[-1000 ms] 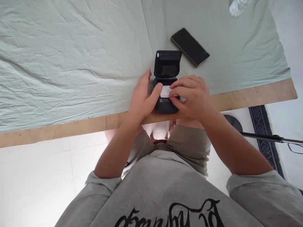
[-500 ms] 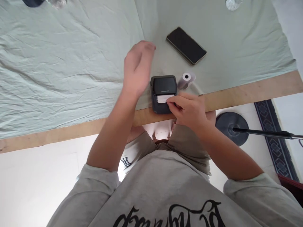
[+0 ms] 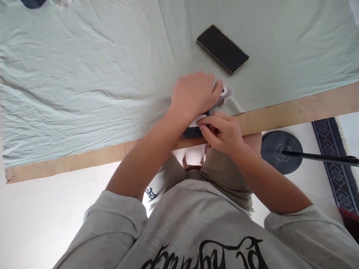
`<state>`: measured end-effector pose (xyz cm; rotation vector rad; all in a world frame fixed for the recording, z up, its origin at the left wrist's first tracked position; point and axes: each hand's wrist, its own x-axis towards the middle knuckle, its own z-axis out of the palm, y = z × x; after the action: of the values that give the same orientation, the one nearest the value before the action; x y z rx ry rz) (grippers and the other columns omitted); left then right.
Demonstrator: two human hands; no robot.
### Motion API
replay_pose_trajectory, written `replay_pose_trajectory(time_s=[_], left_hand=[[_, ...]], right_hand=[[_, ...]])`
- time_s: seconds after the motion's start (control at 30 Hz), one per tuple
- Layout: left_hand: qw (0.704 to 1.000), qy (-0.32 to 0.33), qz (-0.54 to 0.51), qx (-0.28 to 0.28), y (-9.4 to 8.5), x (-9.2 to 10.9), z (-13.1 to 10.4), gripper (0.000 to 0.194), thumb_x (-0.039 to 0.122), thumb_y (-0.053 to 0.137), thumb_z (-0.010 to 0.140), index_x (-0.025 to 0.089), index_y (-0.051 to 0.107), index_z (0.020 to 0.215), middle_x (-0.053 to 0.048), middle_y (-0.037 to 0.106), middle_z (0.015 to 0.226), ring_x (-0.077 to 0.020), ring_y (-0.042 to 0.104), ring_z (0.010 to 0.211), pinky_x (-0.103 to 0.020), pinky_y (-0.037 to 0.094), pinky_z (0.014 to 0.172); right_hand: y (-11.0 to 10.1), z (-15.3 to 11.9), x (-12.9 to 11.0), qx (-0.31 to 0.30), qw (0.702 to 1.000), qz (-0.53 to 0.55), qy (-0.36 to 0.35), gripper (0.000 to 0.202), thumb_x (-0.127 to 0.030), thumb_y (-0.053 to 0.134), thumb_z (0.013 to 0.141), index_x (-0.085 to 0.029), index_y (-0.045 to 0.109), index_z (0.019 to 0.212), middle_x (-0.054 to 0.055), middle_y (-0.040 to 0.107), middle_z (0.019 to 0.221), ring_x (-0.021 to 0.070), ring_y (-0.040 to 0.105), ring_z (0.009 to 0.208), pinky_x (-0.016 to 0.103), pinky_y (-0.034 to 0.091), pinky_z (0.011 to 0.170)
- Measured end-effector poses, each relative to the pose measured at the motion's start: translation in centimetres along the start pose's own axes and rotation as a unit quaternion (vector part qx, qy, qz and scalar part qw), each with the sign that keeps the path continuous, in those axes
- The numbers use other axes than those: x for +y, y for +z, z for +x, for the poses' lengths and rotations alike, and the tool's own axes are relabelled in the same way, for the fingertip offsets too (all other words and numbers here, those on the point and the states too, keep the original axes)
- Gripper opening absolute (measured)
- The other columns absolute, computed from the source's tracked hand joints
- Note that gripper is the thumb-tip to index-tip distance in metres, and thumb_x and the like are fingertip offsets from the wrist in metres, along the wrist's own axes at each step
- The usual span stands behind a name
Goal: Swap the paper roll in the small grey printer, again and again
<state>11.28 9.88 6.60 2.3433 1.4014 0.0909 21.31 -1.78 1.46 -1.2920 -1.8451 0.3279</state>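
A small black receipt printer point(image 3: 195, 132) sits at the table's near edge, with a white strip of paper point(image 3: 197, 121) coming out of its slot. My left hand point(image 3: 195, 91) lies over the top of the printer, fingers curled around it and hiding most of the lid. Between the thumb and fingertips of my right hand point(image 3: 224, 132), the end of the paper strip is pinched. Just beyond, a roll of white paper point(image 3: 228, 92) stands partly behind my left fingertips, its loose end sticking out to the right.
A dark phone point(image 3: 223, 49) lies flat on the pale green cloth point(image 3: 98, 74), past the hands. The table's bare wooden edge point(image 3: 280, 108) runs along the near side. At the lower right, a round black stand base point(image 3: 281, 151) with a pole is on the floor.
My left hand has come down and to the right onto the printer, covering its lid. My right hand still pinches the paper strip. The view has shifted slightly.
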Motion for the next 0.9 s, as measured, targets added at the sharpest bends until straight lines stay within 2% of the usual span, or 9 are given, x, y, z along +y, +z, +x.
replay_pose_trajectory(time_s=[0.07, 0.13, 0.33, 0.43, 0.53, 0.6, 0.73, 0.83, 0.9], left_hand=[[1.0, 0.003, 0.015, 0.009, 0.0, 0.1, -0.4, 0.054, 0.054, 0.026, 0.101, 0.03, 0.074, 0.106, -0.01, 0.075, 0.105, -0.0357, 0.068, 0.096, -0.061, 0.05, 0.083], [1.0, 0.005, 0.012, 0.023, 0.1, 0.0, -0.5, 0.051, 0.049, 0.026, 0.1, 0.032, 0.074, 0.101, -0.01, 0.075, 0.1, -0.0362, 0.068, 0.094, -0.061, 0.05, 0.082], [0.993, 0.038, -0.085, 0.073, 1.5, -1.2, 0.0, 0.049, 0.066, 0.03, 0.096, 0.043, 0.073, 0.09, -0.008, 0.074, 0.084, -0.0402, 0.065, 0.09, -0.066, 0.048, 0.078], [0.991, 0.011, -0.111, 0.07, 2.4, -1.4, 0.3, 0.048, 0.07, 0.035, 0.092, 0.045, 0.075, 0.1, -0.007, 0.074, 0.094, -0.0435, 0.063, 0.102, -0.071, 0.044, 0.087], [0.993, -0.026, -0.093, 0.062, 2.8, -1.3, 0.4, 0.057, 0.072, 0.029, 0.088, 0.046, 0.074, 0.113, -0.007, 0.073, 0.112, -0.0471, 0.059, 0.118, -0.076, 0.037, 0.096], [0.995, -0.023, -0.078, 0.059, 2.8, -1.1, 0.3, 0.06, 0.073, 0.027, 0.088, 0.045, 0.074, 0.113, -0.007, 0.074, 0.112, -0.0474, 0.059, 0.119, -0.077, 0.037, 0.096], [0.998, -0.001, -0.022, 0.054, 2.1, -1.0, 0.1, 0.043, 0.06, 0.037, 0.096, 0.037, 0.074, 0.092, -0.009, 0.073, 0.093, -0.0406, 0.067, 0.096, -0.066, 0.048, 0.082], [0.993, 0.036, -0.005, 0.109, 1.4, -1.3, 0.1, 0.036, 0.042, 0.041, 0.103, 0.028, 0.062, 0.077, -0.007, 0.069, 0.081, -0.0307, 0.066, 0.076, -0.05, 0.05, 0.067], [0.984, 0.071, -0.044, 0.157, 1.1, -1.8, 0.0, 0.034, 0.037, 0.044, 0.104, 0.026, 0.054, 0.074, -0.004, 0.065, 0.074, -0.025, 0.063, 0.07, -0.043, 0.049, 0.067]], right_hand=[[0.1, -0.1, 0.5, 0.005, 0.999, 0.046, 0.0, 0.016, -0.02, 0.059, 0.09, -0.022, 0.075, 0.089, -0.004, 0.049, 0.057, 0.0107, 0.044, 0.052, 0.026, 0.039, 0.054], [0.3, -0.1, 0.8, 0.006, 0.997, 0.075, 0.003, 0.015, -0.017, 0.06, 0.089, -0.022, 0.074, 0.091, -0.005, 0.047, 0.057, 0.0099, 0.044, 0.052, 0.025, 0.038, 0.053], [0.4, 0.0, 0.9, 0.003, 0.995, 0.097, 0.007, 0.016, -0.012, 0.059, 0.09, -0.019, 0.074, 0.091, -0.004, 0.05, 0.061, 0.0076, 0.045, 0.053, 0.023, 0.039, 0.054], [0.3, 0.0, 0.9, 0.002, 0.996, 0.094, 0.008, 0.018, -0.011, 0.058, 0.091, -0.02, 0.074, 0.091, -0.004, 0.05, 0.061, 0.0076, 0.045, 0.053, 0.022, 0.039, 0.054], [0.3, -0.1, 0.9, 0.004, 0.996, 0.093, 0.007, 0.018, -0.011, 0.058, 0.091, -0.02, 0.074, 0.091, -0.004, 0.053, 0.062, 0.0079, 0.047, 0.054, 0.022, 0.04, 0.054], [0.3, -0.1, 1.0, 0.005, 0.996, 0.094, 0.005, 0.018, -0.011, 0.058, 0.091, -0.019, 0.075, 0.091, -0.003, 0.054, 0.063, 0.0077, 0.047, 0.054, 0.022, 0.04, 0.054], [0.4, -0.2, 1.0, 0.008, 0.995, 0.097, 0.004, 0.019, -0.011, 0.058, 0.091, -0.017, 0.076, 0.091, -0.003, 0.055, 0.064, 0.0071, 0.045, 0.053, 0.022, 0.039, 0.054], [0.4, -0.3, 1.0, 0.01, 0.996, 0.093, 0.002, 0.019, -0.012, 0.057, 0.091, -0.017, 0.075, 0.091, -0.004, 0.051, 0.062, 0.0075, 0.045, 0.054, 0.022, 0.039, 0.054], [0.4, -0.3, 1.0, 0.011, 0.995, 0.096, 0.004, 0.018, -0.014, 0.056, 0.092, -0.018, 0.074, 0.092, -0.004, 0.049, 0.061, 0.0078, 0.046, 0.055, 0.022, 0.039, 0.056]])
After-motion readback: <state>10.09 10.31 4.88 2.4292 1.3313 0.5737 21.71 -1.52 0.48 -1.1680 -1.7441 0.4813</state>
